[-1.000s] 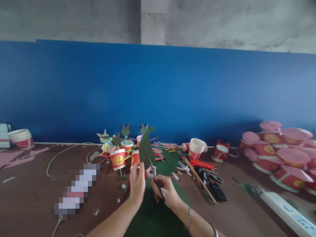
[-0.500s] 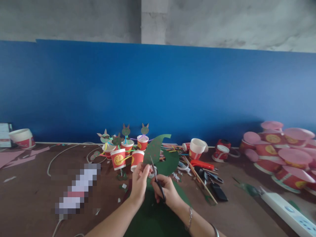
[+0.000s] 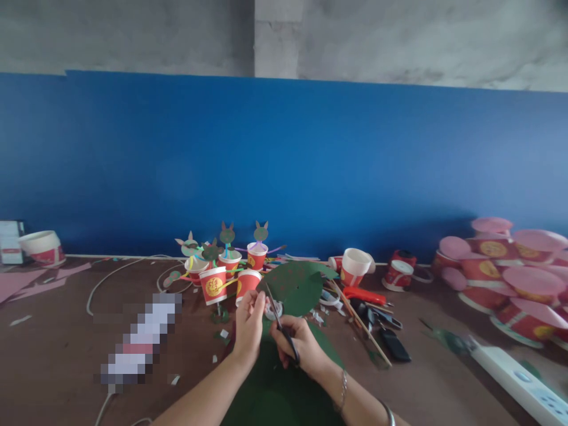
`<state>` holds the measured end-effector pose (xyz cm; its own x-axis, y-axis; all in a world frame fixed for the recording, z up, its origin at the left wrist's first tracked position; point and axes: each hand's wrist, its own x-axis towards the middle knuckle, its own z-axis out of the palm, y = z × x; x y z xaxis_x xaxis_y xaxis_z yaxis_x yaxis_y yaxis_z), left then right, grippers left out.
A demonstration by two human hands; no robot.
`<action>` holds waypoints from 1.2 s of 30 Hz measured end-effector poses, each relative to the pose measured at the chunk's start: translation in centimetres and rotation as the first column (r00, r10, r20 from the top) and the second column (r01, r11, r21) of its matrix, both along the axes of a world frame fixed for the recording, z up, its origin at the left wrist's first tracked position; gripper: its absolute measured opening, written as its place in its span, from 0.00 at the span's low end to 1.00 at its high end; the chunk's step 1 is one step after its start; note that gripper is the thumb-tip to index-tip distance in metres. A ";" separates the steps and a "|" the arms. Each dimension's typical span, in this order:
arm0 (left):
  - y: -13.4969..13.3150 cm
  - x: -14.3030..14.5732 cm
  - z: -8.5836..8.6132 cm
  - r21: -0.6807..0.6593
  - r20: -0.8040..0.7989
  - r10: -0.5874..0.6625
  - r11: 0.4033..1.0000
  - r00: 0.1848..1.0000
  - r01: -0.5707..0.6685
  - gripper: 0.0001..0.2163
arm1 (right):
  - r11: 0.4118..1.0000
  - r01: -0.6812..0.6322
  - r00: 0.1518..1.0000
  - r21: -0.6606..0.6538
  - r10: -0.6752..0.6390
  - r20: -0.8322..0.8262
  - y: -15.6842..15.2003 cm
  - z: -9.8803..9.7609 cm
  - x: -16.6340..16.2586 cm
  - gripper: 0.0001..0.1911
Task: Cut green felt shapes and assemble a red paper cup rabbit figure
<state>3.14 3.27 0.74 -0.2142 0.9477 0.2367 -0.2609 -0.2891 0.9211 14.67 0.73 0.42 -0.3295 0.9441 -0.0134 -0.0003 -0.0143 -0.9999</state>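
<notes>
My left hand point(image 3: 249, 324) pinches the near left edge of a cut piece of dark green paper point(image 3: 295, 285) between thumb and fingers. That piece leans away to the right, over more green paper behind it. My right hand point(image 3: 302, 346) has its fingers in the dark handles of a pair of scissors point(image 3: 274, 306), whose blades point up and to the left beside the left fingertips, at the paper's edge. Whether the blades are touching the paper I cannot tell. Beneath both hands lies a large dark green sheet point(image 3: 284, 393).
Red paper cups point(image 3: 213, 286) with paper animal heads stand behind my left hand. Right of my hands lie a wooden stick point(image 3: 361, 324), an orange-red tool point(image 3: 364, 295) and a black key fob point(image 3: 394, 345). Farther right are pink-topped cups point(image 3: 530, 283) and a white power strip point(image 3: 517, 378).
The green paper's curved tip has swung down and to the right, so the piece now lies flatter. My hands stay in nearly the same place, still holding paper and scissors.
</notes>
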 end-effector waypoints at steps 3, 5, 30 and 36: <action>0.1 -0.1 -0.1 0.004 -0.008 0.010 1.000 1.000 -0.010 0.13 | 1.000 -0.013 1.000 -0.001 0.013 0.012 0.0 0.2 0.0 0.15; 0.1 -0.1 -0.2 0.008 -0.020 0.014 1.000 1.000 -0.014 0.13 | 1.000 -0.023 1.000 0.000 0.023 0.017 -0.1 0.4 0.1 0.15; -0.1 0.0 0.1 0.010 0.006 0.037 0.999 0.999 -0.037 0.14 | 0.993 -0.098 0.994 -0.062 0.101 0.040 -0.1 0.4 0.7 0.14; 0.0 -0.1 0.0 0.005 -0.002 0.042 0.999 0.999 -0.042 0.14 | 0.994 -0.100 0.994 -0.051 0.102 0.040 0.0 0.4 0.8 0.13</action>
<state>3.04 3.22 0.77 -0.2530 0.9367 0.2419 -0.2469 -0.3042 0.9201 15.43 0.73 0.83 -0.4212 0.9039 -0.0743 0.0460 -0.0605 -0.9971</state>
